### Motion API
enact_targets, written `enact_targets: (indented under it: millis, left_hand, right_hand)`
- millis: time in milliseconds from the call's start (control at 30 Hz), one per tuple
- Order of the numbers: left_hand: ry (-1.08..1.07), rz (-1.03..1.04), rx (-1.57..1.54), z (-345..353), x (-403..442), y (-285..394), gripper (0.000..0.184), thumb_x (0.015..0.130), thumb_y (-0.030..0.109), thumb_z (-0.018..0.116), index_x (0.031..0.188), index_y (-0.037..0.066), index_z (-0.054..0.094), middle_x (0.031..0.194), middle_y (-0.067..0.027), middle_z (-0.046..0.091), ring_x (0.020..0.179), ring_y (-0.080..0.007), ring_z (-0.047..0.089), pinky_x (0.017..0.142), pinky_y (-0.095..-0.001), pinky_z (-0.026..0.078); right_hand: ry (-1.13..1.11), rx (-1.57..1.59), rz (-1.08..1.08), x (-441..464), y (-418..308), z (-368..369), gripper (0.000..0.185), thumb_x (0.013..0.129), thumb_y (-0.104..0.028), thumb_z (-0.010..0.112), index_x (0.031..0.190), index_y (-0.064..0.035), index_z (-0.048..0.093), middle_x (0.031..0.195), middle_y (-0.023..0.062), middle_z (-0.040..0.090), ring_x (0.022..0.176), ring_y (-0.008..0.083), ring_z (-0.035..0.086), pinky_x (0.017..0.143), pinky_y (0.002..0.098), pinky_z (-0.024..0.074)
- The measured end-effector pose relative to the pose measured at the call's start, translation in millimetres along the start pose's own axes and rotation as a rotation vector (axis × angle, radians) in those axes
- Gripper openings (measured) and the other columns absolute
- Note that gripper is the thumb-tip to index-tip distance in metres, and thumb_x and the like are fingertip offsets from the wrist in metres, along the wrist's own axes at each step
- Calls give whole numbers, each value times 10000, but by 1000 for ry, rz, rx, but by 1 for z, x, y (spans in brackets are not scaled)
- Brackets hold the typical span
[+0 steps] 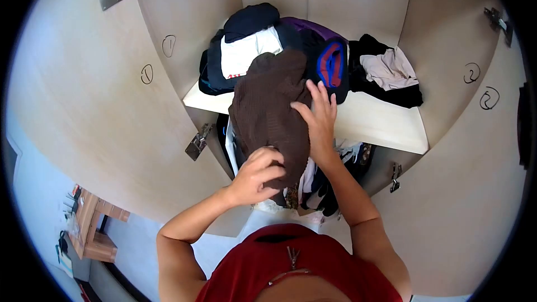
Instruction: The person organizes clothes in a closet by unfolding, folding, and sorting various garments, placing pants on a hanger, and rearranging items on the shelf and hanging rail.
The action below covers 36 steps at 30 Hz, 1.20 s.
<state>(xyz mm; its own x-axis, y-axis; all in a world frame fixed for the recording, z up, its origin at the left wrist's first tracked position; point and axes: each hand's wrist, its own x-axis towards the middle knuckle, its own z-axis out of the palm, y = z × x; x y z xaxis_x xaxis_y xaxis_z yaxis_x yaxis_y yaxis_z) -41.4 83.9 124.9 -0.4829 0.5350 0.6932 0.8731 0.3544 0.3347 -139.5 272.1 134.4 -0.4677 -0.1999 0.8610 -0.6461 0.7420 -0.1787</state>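
Brown crinkled cloth garment (pixel 271 114) was bunched at its near end in our left hand (pixel 257 176), fingers curled into it; our right hand (pixel 320 114) touched its side, fingers spread. It crossed the front edge of the pale wooden shelf (pixel 386 126), gathered but, we judged, not settled. Beyond, dark heaped clothes (pixel 215 61) crowded the left edge; pale pink cloth (pixel 387 69) lay toward the right edge.

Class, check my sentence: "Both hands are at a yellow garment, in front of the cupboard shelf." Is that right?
The colour is wrong: the head view shows a dark brown garment, not yellow. The left hand and right hand are both at it, in front of the cupboard shelf.
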Motion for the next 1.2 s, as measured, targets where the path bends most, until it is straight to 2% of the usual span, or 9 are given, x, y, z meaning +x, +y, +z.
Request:
enact_targets:
  millis: [100, 233, 400, 567, 667, 733, 833, 933, 1200]
  left_hand:
    - [118, -200, -181, -7, -11, -6, 314, 646, 18, 606, 957, -21, 585, 1068, -151, 559, 1029, -281, 555, 917, -360, 427]
    - [693, -710, -604, -32, -22, -21, 214, 819, 14, 507, 1023, 18, 572, 1004, -61, 597, 939, -133, 580, 823, -261, 464]
    - [979, -533, -554, -83, -20, -19, 182, 938, 115, 506, 1097, 37, 549, 965, -44, 598, 875, -117, 590, 763, -245, 491]
    - [1113, -589, -466, -124, -36, -20, 232, 925, 105, 460, 1117, 26, 564, 952, -75, 611, 900, -156, 605, 796, -278, 499]
    - [927, -755, -410, -129, -48, -27, 269, 930, 160, 479, 1150, 43, 580, 1021, -63, 604, 928, -153, 595, 828, -283, 489]
    - [758, -874, -400, -127, -61, -41, 273, 922, 102, 444, 1136, 35, 599, 1055, -69, 618, 974, -162, 594, 861, -280, 474]
    - [713, -1068, -340, -119, -68, -57, 289, 914, 59, 421, 1138, 34, 602, 1054, -65, 627, 990, -170, 593, 879, -278, 466]
    - [737, -1046, -388, -113, -92, -84, 289, 900, 28, 412, 1104, 30, 618, 1017, -52, 640, 937, -134, 601, 842, -258, 474]
    - [726, -1082, -347, -103, -123, -101, 223, 930, 56, 528, 1125, 7, 625, 990, -39, 658, 895, -110, 604, 827, -241, 471]
  right_hand:
    - [29, 233, -37, -4, -4, -12, 246, 753, -180, 675, 950, -67, 582, 1270, 128, 538, 1330, 355, 386, 1098, 564, 191]
    - [85, 388, -60, -10, -10, -31, 365, 671, -146, 742, 975, -58, 560, 1089, 124, 615, 1155, 351, 541, 1022, 512, 340]
    - [-273, 376, -67, -31, -41, -57, 450, 682, -141, 751, 1078, -74, 546, 975, 99, 637, 851, 284, 653, 732, 365, 524]
    - [-538, 424, 90, -53, -28, -43, 410, 763, -164, 691, 1141, -81, 558, 1024, 124, 627, 847, 325, 644, 729, 399, 523]
    - [-740, 500, 126, -66, 1, -24, 234, 783, -161, 672, 952, -3, 641, 921, 169, 639, 807, 338, 630, 746, 395, 502]
    - [-850, 686, 336, -60, 12, -20, 291, 801, -194, 664, 978, 36, 641, 852, 177, 648, 779, 232, 639, 721, 349, 495]
    - [-737, 1082, 924, -53, 16, -15, 388, 793, -171, 667, 1122, 27, 613, 1015, 131, 647, 931, 226, 610, 843, 336, 477]
    - [-696, 1352, 1209, -56, 27, 0, 458, 808, -175, 669, 1207, 22, 560, 1152, 137, 604, 1049, 250, 574, 939, 351, 438]
    - [-590, 1616, 1340, -65, 35, 26, 423, 833, -184, 661, 1193, 13, 554, 1205, 140, 589, 1093, 247, 575, 956, 389, 450]
